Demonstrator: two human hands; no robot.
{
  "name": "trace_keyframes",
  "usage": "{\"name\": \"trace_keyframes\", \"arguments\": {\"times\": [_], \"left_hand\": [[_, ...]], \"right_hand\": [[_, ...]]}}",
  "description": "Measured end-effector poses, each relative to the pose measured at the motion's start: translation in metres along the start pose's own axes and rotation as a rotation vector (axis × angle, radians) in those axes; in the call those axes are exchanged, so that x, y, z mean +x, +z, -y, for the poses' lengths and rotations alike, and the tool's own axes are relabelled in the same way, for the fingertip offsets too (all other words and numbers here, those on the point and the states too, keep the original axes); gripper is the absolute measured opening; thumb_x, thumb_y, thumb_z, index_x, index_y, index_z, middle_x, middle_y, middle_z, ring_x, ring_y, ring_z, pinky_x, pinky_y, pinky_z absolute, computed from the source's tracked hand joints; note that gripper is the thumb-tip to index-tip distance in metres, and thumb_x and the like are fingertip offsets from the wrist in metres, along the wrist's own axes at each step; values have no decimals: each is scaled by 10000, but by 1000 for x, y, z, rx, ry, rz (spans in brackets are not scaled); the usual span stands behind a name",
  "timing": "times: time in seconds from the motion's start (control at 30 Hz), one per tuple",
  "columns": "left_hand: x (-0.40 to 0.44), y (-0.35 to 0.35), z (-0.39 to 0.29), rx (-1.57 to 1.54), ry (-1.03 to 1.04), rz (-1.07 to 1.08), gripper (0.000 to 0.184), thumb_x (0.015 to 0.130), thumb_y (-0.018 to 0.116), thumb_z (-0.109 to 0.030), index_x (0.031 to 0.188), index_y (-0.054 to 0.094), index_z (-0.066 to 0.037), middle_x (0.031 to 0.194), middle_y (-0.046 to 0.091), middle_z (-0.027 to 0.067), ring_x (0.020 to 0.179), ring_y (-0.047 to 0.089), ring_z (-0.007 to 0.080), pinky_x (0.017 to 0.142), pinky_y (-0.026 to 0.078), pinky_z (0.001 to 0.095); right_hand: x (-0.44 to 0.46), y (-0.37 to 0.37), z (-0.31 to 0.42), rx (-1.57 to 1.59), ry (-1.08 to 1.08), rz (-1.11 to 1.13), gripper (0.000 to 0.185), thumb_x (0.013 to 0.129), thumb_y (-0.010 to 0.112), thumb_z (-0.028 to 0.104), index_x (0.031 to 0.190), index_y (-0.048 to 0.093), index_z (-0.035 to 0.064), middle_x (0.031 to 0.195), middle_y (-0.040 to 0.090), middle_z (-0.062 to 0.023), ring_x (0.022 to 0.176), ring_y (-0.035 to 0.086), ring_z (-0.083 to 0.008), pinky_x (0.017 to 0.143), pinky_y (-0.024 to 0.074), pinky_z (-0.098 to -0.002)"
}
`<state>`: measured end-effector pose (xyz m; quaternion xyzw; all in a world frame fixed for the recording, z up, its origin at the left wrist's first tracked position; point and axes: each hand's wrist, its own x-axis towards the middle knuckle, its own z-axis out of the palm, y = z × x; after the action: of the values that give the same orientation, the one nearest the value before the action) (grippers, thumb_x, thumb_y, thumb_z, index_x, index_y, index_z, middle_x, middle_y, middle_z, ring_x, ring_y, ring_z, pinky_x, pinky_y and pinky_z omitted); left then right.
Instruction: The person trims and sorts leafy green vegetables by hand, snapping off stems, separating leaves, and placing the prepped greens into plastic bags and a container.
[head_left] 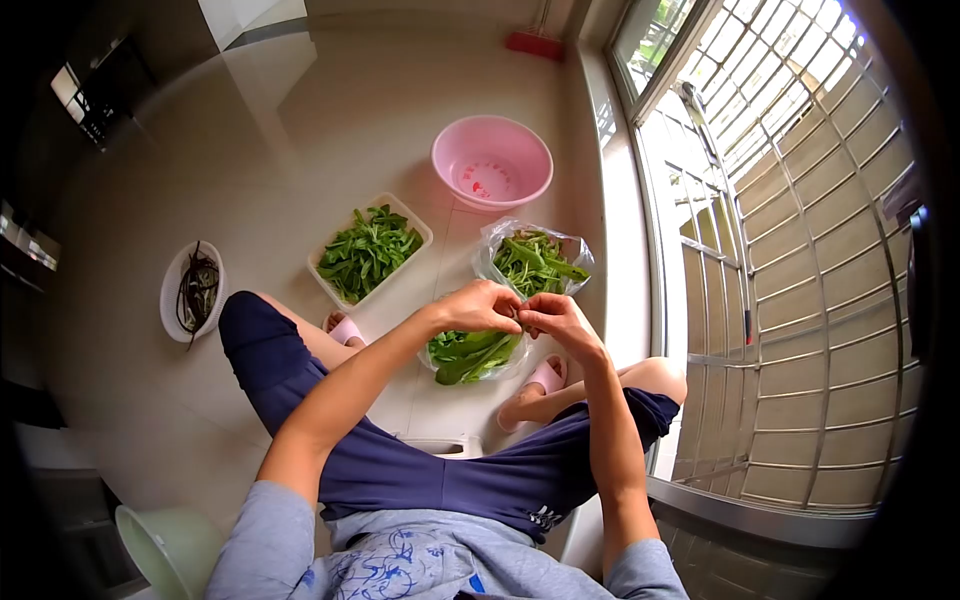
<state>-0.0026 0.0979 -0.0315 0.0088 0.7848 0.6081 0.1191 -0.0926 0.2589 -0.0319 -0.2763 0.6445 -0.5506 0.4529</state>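
Note:
My left hand [482,305] and my right hand [560,319] meet in front of me, fingertips pinched together. Whatever is between the fingers is too small to make out. Just below them, leafy greens [470,357] lie in a clear plastic bag [513,366] between my feet, partly covered by my left hand. Beyond my hands, a second clear plastic bag [576,250] stands open with more leafy greens [535,262] in it. To its left, a pale rectangular tub [421,222] holds a heap of loose green leaves [367,254].
A pink basin [492,150] stands farther out on the tiled floor. Off to the left, a white bowl [171,292] holds long dark beans or stems [198,285]. A pale green bucket [170,550] is at lower left. The window ledge and metal grille [800,280] bound the right side.

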Motion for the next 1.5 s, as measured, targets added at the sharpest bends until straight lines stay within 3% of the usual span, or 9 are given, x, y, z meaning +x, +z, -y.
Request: {"name": "trace_keyframes", "arguments": {"times": [0.1,0.17,0.3,0.47,0.83,1.1,1.23,1.33,1.5], "left_hand": [[6,4,6,144,-59,-48,353,612,665,-148,898,541,18,718,566,43,665,523,106,624,422,235],[8,5,24,59,-80,-93,333,560,676,-172,819,561,2,670,565,48,622,533,130,613,429,252],[-3,-2,33,-246,-244,-218,212,622,651,-120,791,566,-25,678,557,29,576,506,88,465,387,200],[-23,-15,45,-381,-399,-382,211,674,639,-131,813,537,-11,676,563,30,556,519,80,483,406,192],[-43,-20,62,-745,-486,-491,119,708,598,-118,772,531,-42,674,572,29,547,544,88,531,468,211],[-40,-15,52,-613,-503,-727,112,702,578,-82,770,517,-19,679,563,49,519,538,108,488,451,221],[-37,-14,55,-534,-483,-774,136,692,600,-111,761,501,-48,683,556,30,556,544,113,507,439,219],[-34,-14,57,-562,-449,-818,136,668,591,-70,757,504,-17,662,546,53,517,537,122,462,442,232],[-34,-15,56,-580,-447,-815,135,671,596,-78,758,505,-28,663,547,47,518,529,114,466,438,221]], "right_hand": [[5,6,-5,41,-16,-21,152,732,587,130,763,531,-7,622,506,-11,548,463,-68,509,384,-197],[8,7,-9,84,-33,-47,171,727,591,107,809,512,-21,630,512,-19,539,475,-68,496,395,-192],[12,7,-11,198,39,-122,237,738,568,102,915,527,-50,740,567,-61,636,531,-94,570,446,-202],[17,10,-27,-103,12,-170,157,689,578,102,755,593,-39,627,568,-37,579,492,-71,541,403,-204],[26,18,-48,-364,-95,-399,110,639,607,92,682,577,-5,554,548,-65,492,476,-98,494,395,-231],[24,28,-47,-440,-264,-311,120,695,553,101,759,598,10,613,565,-103,569,543,-156,565,430,-263],[10,50,-26,-159,-67,49,182,679,572,105,810,587,-19,661,585,-89,590,543,-131,576,434,-251],[3,60,-24,-451,-167,-4,180,661,588,126,773,585,-15,673,590,-120,602,565,-186,583,437,-282],[5,56,-32,-492,-97,-88,206,634,605,162,734,578,-17,650,582,-131,604,566,-221,583,437,-300]]}}
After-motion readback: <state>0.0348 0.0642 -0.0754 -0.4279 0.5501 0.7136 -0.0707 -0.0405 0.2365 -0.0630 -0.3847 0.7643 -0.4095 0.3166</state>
